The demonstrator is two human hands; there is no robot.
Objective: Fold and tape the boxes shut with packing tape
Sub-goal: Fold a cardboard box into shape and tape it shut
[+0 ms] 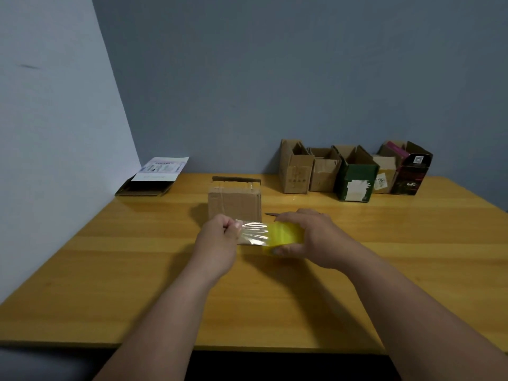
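Pinched in the left hand [220, 233], clear tape [254, 233] stretches from the right hand's [316, 237] yellow roll [286, 235].
Wrinkled strip may fold onto itself before reaching the cardboard box [234, 203] just beyond.

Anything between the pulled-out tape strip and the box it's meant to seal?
Nothing visible. The left hand pinches the free end of the tape strip, the right hand grips the tape roll, and the strip hangs just in front of the box. A thin dark tool lies off to the right.

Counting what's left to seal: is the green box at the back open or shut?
Open. The green box stands upright with its top flaps raised and the dark inside showing.
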